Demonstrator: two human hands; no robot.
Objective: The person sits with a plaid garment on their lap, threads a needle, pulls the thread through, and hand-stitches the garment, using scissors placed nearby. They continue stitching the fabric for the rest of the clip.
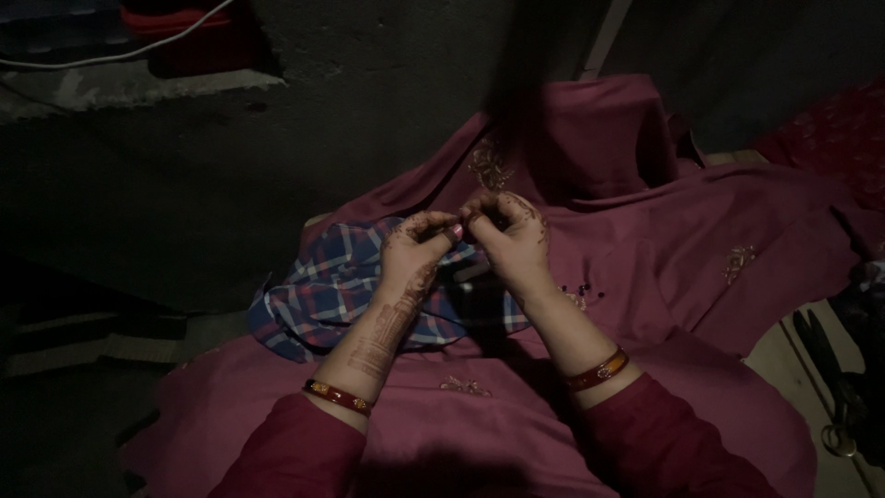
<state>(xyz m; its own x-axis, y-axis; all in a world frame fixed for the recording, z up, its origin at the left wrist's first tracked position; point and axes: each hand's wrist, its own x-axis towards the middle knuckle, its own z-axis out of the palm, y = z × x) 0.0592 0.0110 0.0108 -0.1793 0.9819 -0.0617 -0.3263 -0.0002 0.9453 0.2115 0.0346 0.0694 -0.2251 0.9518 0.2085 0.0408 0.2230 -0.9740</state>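
Note:
My left hand [415, 254] and my right hand [512, 240] meet fingertip to fingertip above my lap, both pinched together on something too small and dark to make out. Both hands carry henna patterns, and each wrist wears a red and gold bangle. Under the hands lies a blue, white and red checked cloth [323, 295]. A large magenta fabric with small gold embroidered motifs [664, 249] spreads across my lap and off to the right.
Dark scissors [834, 387] lie on a pale surface at the far right. A white cable [111, 57] and a red object [175, 23] sit on a ledge at the top left. A red patterned cloth [830, 129] lies at the upper right. The floor at left is dark.

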